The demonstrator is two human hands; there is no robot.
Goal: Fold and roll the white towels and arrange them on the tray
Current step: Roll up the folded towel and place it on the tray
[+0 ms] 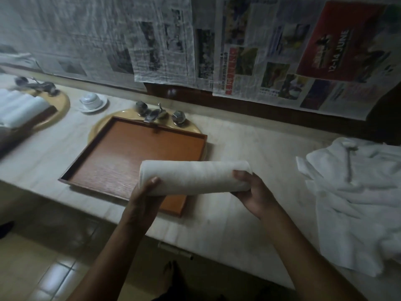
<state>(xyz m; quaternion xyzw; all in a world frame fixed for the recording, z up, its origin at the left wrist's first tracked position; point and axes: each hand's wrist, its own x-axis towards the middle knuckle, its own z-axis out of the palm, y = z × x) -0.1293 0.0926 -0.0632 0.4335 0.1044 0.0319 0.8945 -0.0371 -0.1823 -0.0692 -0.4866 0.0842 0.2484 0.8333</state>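
Note:
A rolled white towel (195, 177) lies horizontally between my two hands, held above the near right corner of a brown wooden tray (134, 153). My left hand (144, 195) grips its left end from below, thumb on the front. The roll's right end sits in my right hand (249, 190), whose fingers curl round it. The tray bed is bare and rests over a yellow sink. A heap of loose white towels (355, 203) lies on the counter at the right.
A tap with two knobs (159, 115) stands behind the tray. A white cup on a saucer (92, 101) sits at the back left. Further left, rolled towels (19, 107) lie on another tray over a second sink. Newspaper covers the wall. The counter's front edge runs below my hands.

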